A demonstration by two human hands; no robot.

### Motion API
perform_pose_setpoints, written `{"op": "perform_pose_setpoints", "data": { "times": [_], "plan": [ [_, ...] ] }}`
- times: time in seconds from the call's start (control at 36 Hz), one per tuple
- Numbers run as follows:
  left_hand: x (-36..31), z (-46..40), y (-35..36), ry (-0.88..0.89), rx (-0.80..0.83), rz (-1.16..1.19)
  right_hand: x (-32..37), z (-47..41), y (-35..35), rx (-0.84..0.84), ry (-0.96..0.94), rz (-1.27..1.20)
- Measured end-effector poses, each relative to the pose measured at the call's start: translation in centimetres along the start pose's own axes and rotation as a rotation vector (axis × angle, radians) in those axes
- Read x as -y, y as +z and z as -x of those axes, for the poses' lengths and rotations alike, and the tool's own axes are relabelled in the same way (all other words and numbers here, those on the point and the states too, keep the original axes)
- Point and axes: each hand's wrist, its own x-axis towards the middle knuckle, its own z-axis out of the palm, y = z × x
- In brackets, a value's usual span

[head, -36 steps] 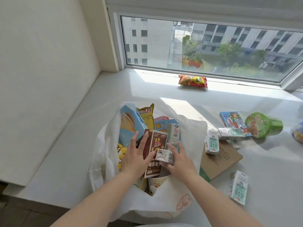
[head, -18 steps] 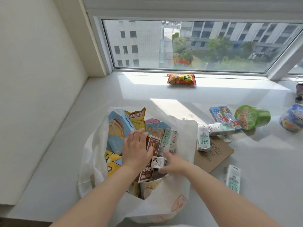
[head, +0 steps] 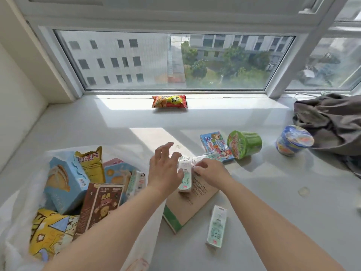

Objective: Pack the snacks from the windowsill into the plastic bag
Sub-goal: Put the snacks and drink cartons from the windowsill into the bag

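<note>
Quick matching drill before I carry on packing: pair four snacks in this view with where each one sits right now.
Things:
1. red snack packet
2. brown cookie box
3. green cup noodles
4. lone milk carton

Places:
A. inside the plastic bag
B. on its side, beside the blue snack box
C. against the window frame
D. flat, nearest the camera, beside the cardboard piece

Pairs: 1-C, 2-A, 3-B, 4-D

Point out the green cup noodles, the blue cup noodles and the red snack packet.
green cup noodles (head: 246, 144), head view, side wall
blue cup noodles (head: 293, 140), head view, lid
red snack packet (head: 169, 101), head view, front middle
</note>
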Motion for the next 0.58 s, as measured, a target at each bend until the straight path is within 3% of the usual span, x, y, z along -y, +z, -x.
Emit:
{"op": "perform_pose_setpoints", "data": {
  "times": [0.28,0.58],
  "plan": [
    [-5.7,-9.3,1.7,-0.084,0.021,-0.036,-4.8,-6.2,-6.4,0.040,0.008,-0.018],
    [-1.3,-18.9,5.1,-0.197,0.083,-0.146,-6.5,-16.4,-6.6,0.034,0.083,0.053]
  ]
}}
